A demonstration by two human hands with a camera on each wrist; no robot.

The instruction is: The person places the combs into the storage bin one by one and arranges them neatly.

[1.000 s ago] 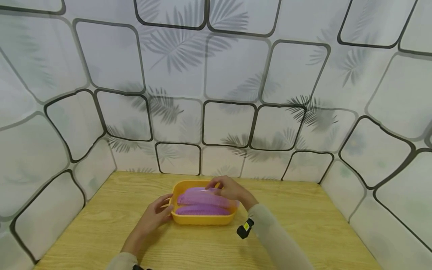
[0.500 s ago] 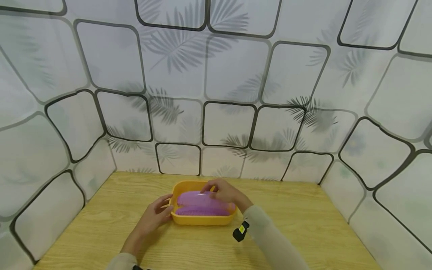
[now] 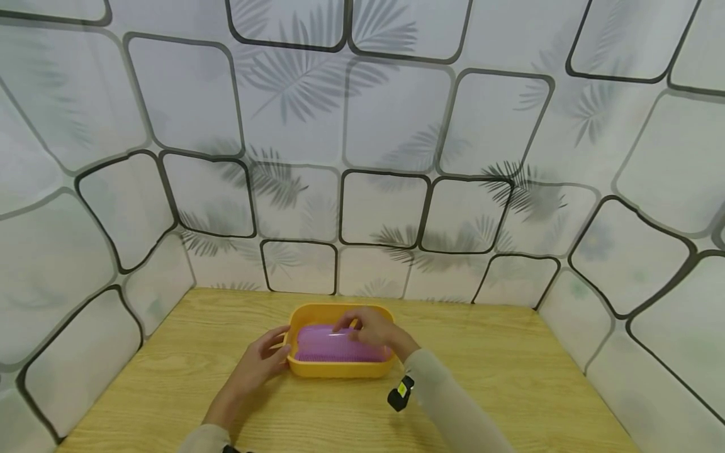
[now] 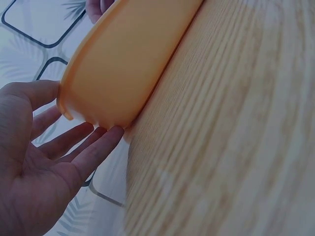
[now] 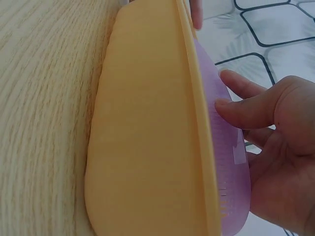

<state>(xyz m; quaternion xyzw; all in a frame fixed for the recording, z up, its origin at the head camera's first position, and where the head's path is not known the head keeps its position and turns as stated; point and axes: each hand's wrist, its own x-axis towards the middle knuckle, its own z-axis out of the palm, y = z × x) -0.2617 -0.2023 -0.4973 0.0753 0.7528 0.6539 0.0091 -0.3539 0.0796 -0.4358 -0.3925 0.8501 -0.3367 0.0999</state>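
A yellow plastic basket (image 3: 342, 369) sits on the table. Inside it lies a translucent purple comb (image 3: 324, 350), curved along its back and finely toothed along the near edge. A second purple comb seen earlier now overlaps it, so I cannot tell the two apart. My right hand (image 3: 370, 328) reaches over the basket and pinches the comb's back. In the right wrist view, thumb and fingers meet the purple comb (image 5: 226, 142) above the rim. My left hand (image 3: 262, 357) holds the basket's left end, its fingertips on the wall and rim of the basket (image 4: 113, 59).
The wood-grain table (image 3: 481, 377) extends around the basket on every side. Behind and to both sides stands a pale curtain-like backdrop (image 3: 385, 119) with rounded squares and leaf prints. A black strap-on device (image 3: 401, 393) is on my right wrist.
My right hand has moved down and slightly left, bringing its comb lower into the basket over the other comb. My left hand and the basket have stayed in place.
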